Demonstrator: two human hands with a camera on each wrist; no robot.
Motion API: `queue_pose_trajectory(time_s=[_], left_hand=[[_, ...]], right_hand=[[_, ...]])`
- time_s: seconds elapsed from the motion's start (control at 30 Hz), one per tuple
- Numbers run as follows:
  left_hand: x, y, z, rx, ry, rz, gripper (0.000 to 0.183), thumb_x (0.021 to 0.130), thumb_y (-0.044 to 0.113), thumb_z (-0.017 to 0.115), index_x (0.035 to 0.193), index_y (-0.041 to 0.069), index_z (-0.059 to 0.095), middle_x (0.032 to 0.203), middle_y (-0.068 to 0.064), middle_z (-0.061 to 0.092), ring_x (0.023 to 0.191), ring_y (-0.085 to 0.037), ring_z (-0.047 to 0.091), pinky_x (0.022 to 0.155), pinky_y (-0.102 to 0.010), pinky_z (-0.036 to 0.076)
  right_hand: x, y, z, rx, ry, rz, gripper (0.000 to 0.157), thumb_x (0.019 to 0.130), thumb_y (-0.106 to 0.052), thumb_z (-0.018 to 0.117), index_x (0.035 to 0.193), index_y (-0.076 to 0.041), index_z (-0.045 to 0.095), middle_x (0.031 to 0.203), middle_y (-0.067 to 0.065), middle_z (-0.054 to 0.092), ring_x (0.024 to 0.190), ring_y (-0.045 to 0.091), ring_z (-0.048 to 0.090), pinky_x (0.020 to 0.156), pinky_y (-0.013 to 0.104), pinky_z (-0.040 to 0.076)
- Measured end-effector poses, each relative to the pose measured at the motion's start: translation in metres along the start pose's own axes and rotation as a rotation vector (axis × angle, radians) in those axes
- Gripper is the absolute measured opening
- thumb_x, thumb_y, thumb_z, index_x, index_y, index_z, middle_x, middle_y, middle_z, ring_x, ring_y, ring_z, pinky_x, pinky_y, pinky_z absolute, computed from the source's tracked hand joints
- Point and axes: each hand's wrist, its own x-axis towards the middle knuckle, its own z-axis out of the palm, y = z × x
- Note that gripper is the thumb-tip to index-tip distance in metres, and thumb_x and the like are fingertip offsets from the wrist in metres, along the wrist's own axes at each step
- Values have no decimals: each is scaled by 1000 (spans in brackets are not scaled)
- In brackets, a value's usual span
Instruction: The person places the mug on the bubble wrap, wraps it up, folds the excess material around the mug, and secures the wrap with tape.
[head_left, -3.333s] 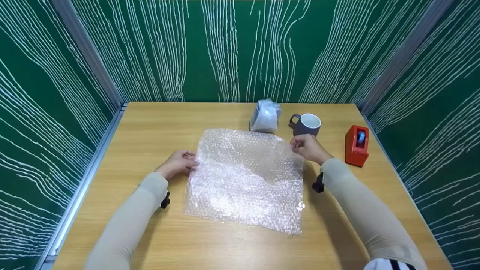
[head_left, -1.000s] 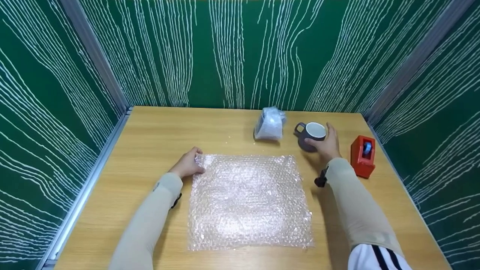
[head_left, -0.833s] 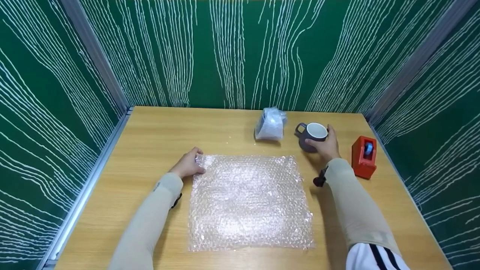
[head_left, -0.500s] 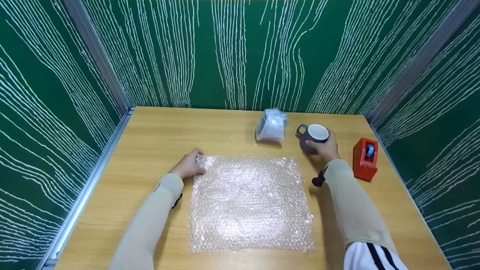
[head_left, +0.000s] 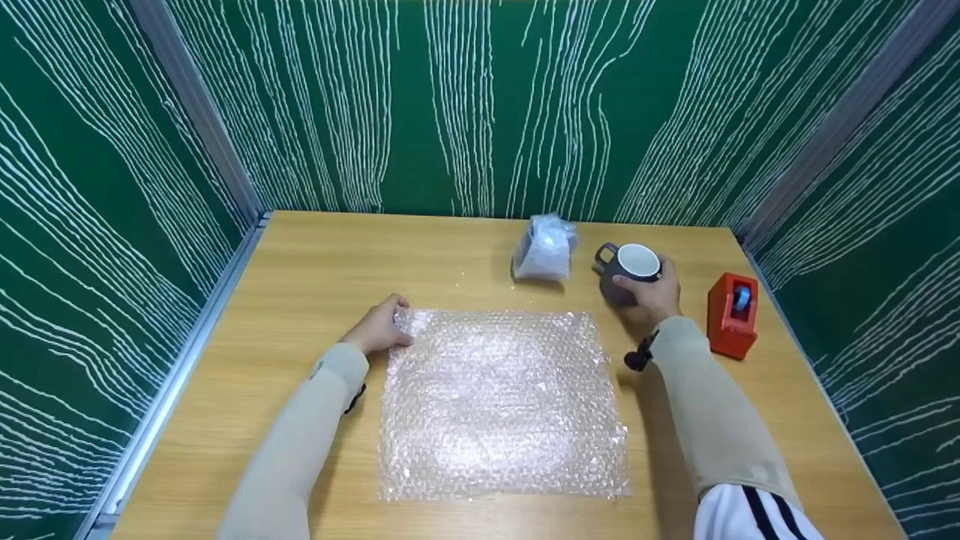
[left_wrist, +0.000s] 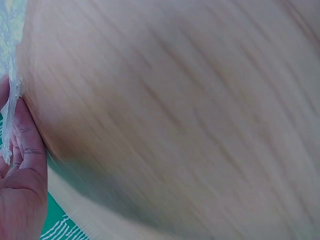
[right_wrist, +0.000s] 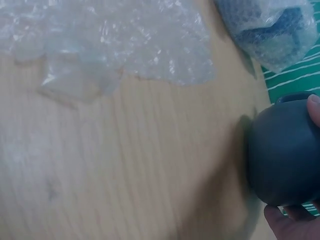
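A sheet of clear bubble wrap (head_left: pixel 502 405) lies spread on the wooden table. At its far left corner my left hand (head_left: pixel 379 327) pinches the edge; in the left wrist view the film (left_wrist: pixel 11 100) passes between thumb and fingers. My right hand (head_left: pixel 657 291) grips a dark grey mug (head_left: pixel 619 282) with a pale inside, from its right side. The mug's handle (head_left: pixel 606 255) points left, away from the palm. In the right wrist view, fingers and thumb lie on opposite sides of the mug (right_wrist: pixel 285 155); whether its base touches the table I cannot tell.
Left of the mug stands an object wrapped in bubble wrap (head_left: pixel 544 249). A red tape dispenser (head_left: pixel 732 315) with a blue-centred roll stands at the right. Green walls (head_left: pixel 465 105) with white lines enclose the wooden table (head_left: pixel 322 262) at the back and sides.
Since the oldest frame, the bubble wrap has come down flat, nearer to me. My right hand has left its edge and taken hold of the mug. Over the last second little moves.
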Motion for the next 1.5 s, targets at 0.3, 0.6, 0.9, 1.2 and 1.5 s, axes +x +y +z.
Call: queue_pose_trajectory(time_s=[0.3, 0.6, 0.9, 1.2, 1.5], left_hand=[[2, 1, 1, 22, -5, -2, 66, 93, 7, 80, 150, 5, 47, 155, -27, 55, 135, -38, 55, 117, -55, 47], [-1, -2, 2, 24, -6, 22, 68, 91, 7, 81, 149, 2, 47, 154, -30, 56, 143, -43, 53, 123, -57, 43], [0, -5, 2, 30, 4, 39, 64, 90, 6, 81, 146, 1, 49, 152, -29, 58, 143, -43, 54, 123, -58, 42], [-1, -6, 3, 10, 11, 31, 63, 90, 6, 81, 145, 3, 50, 152, -28, 57, 144, -42, 53, 124, -58, 41], [-1, -3, 2, 30, -5, 28, 63, 92, 5, 80, 146, 2, 48, 153, -29, 56, 143, -43, 53, 124, -58, 41]], right_hand=[[-20, -18, -13, 34, -54, -29, 106, 89, -31, 93, 170, -19, 25, 176, 11, 35, 162, 30, 33, 137, 54, 24], [-41, -24, -20, -67, -59, -166, 104, 89, -33, 93, 168, -10, 27, 171, 18, 40, 159, 36, 37, 134, 57, 28], [-70, -35, -19, -74, -96, -186, 101, 90, -31, 92, 167, -13, 30, 171, 15, 40, 160, 37, 35, 133, 61, 29], [-94, -46, -15, -88, -139, -265, 103, 87, -37, 94, 166, -12, 33, 169, 17, 43, 156, 39, 39, 131, 64, 31], [-115, -49, -1, -46, -205, -400, 92, 84, -22, 96, 158, -9, 44, 158, 16, 53, 146, 37, 49, 127, 61, 38]])
